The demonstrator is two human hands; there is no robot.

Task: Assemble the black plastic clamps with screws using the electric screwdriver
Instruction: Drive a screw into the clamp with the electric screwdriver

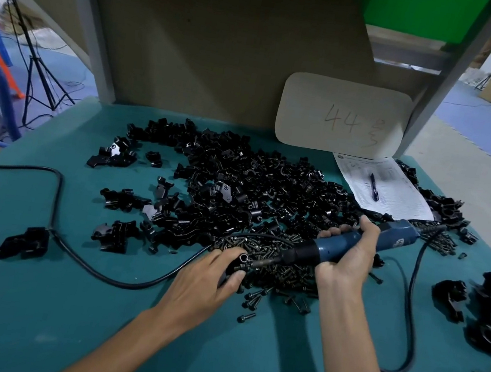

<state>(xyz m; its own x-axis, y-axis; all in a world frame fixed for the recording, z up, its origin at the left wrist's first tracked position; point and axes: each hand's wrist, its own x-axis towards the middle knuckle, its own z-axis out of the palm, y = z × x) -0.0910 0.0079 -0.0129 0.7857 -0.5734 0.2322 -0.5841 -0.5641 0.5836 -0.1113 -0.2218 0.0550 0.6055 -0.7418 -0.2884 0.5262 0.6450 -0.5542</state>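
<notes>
My right hand [346, 253] grips the blue electric screwdriver [356, 244], which lies nearly level with its black nose pointing left. My left hand [213, 271] holds a black plastic clamp [241, 264] against the screwdriver's tip, the clamp's round hole facing up. Both hands hover over a heap of small dark screws [275, 259]. A big pile of loose black clamp parts [238, 184] covers the middle of the green table [63, 302] beyond the hands.
A black power cable [53, 222] loops across the left of the table, and another cable [410, 303] curves down on the right. Finished-looking clamps [490, 318] lie at the right edge. A paper sheet with a pen [380, 185] and a "44" card [342, 117] stand behind.
</notes>
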